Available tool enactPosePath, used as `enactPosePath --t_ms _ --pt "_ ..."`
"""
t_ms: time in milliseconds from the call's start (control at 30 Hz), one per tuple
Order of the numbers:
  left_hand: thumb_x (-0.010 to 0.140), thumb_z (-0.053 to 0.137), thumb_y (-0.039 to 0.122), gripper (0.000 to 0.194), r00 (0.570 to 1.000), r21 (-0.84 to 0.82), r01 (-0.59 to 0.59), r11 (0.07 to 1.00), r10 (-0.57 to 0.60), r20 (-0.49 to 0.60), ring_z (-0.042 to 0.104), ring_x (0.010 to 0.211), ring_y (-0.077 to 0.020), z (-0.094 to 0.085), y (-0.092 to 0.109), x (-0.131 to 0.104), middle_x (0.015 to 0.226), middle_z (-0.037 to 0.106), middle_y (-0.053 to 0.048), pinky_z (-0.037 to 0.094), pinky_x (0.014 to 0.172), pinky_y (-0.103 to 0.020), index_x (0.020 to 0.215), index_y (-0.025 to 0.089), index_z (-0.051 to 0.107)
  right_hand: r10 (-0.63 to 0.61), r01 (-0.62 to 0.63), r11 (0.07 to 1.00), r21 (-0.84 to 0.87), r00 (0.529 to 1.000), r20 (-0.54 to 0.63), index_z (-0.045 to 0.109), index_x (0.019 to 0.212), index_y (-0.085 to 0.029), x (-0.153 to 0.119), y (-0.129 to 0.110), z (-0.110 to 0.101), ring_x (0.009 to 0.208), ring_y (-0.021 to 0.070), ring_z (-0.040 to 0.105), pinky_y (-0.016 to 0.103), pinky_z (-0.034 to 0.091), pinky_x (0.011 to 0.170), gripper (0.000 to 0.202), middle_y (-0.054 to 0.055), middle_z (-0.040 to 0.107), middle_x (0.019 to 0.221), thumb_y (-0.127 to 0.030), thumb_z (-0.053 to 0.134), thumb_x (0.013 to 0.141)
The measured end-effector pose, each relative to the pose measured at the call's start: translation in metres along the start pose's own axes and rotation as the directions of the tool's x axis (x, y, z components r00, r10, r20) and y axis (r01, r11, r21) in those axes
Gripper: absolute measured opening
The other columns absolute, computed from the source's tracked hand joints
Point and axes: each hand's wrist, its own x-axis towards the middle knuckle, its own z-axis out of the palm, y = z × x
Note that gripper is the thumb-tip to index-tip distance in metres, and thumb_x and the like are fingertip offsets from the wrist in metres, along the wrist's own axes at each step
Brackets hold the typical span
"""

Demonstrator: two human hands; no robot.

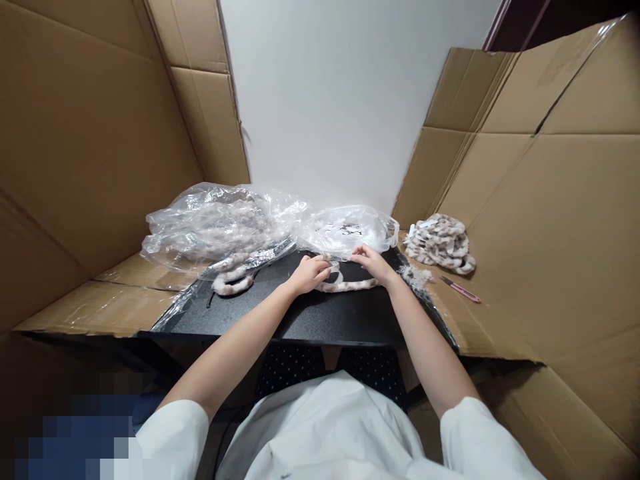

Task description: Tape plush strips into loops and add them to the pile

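Observation:
My left hand point(309, 274) is closed on a furry white-and-brown strip point(350, 286), whose tufted end pokes out above the fingers. The strip curves across the black tabletop point(345, 317) below both hands. A thin whitish band point(337, 272) loops beside my left fingertips. My right hand point(371, 262) has its thumb and fingers pinched together at the near edge of a clear bag point(350, 230) with white pieces inside; what it grips is too small to make out. Another furry loop point(233, 284) with a dark cord lies to the left.
A large clear plastic bag point(215, 227) full of furry pieces lies at the back left. On the right are a pile of furry strips point(440, 243), loose fluff point(416, 275) and a pink-handled cutter point(463, 291). Cardboard walls point(565, 220) stand on both sides.

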Motion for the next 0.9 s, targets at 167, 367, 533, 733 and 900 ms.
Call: enactPosePath --t_ms 167,367,533,733,900 --pt "0.094 0.039 0.029 0.033 1.0 -0.004 0.001 1.0 -0.001 -0.01 0.057 0.096 -0.0223 0.0 0.002 -0.001 0.089 0.067 -0.007 0.032 0.084 -0.036 0.079 0.016 0.065 -0.042 0.155 0.723 -0.673 0.982 0.182 0.064 0.072 -0.018 0.002 -0.03 0.025 0.075 0.0189 0.056 0.032 0.04 0.074 0.034 0.004 0.066 0.077 -0.052 0.062 0.073" --pt "0.095 0.035 0.027 0.036 1.0 -0.087 0.005 0.996 -0.007 -0.021 0.057 0.099 -0.0217 -0.004 0.001 -0.003 0.092 0.067 -0.006 0.033 0.088 -0.036 0.077 0.017 0.065 -0.12 0.263 0.403 -0.877 0.965 0.234 0.073 0.077 -0.017 0.003 -0.048 0.042 0.102 0.0284 0.055 0.044 0.031 0.092 0.03 0.012 0.07 0.097 -0.036 0.051 0.084" --pt "0.091 0.039 0.027 0.034 0.997 -0.191 0.024 0.981 -0.036 -0.062 0.057 0.084 -0.0184 -0.008 0.0 -0.001 0.08 0.062 -0.004 0.038 0.082 -0.031 0.073 0.017 0.066 -0.212 0.366 0.318 -0.875 0.927 0.311 0.074 0.083 -0.018 0.001 -0.049 0.036 0.102 0.026 0.052 0.045 0.027 0.092 0.031 0.011 0.069 0.1 -0.027 0.044 0.088" --pt "0.08 0.046 0.025 0.03 0.978 -0.287 0.087 0.954 -0.136 -0.156 0.046 0.062 -0.0134 -0.003 0.001 0.002 0.059 0.046 0.001 0.036 0.065 -0.027 0.054 0.016 0.056 -0.255 0.406 0.349 -0.844 0.908 0.331 0.072 0.072 -0.018 0.003 -0.048 0.031 0.095 0.0257 0.052 0.042 0.026 0.085 0.028 0.01 0.07 0.09 -0.029 0.05 0.084" --pt "0.074 0.046 0.021 0.027 0.952 -0.371 0.124 0.92 -0.216 -0.216 0.041 0.058 -0.0117 0.002 -0.004 0.005 0.054 0.04 0.003 0.031 0.06 -0.026 0.048 0.016 0.048 -0.299 0.473 0.28 -0.836 0.87 0.392 0.072 0.073 -0.016 0.0 -0.054 0.035 0.094 0.0259 0.051 0.042 0.024 0.085 0.027 0.012 0.069 0.09 -0.025 0.049 0.083"
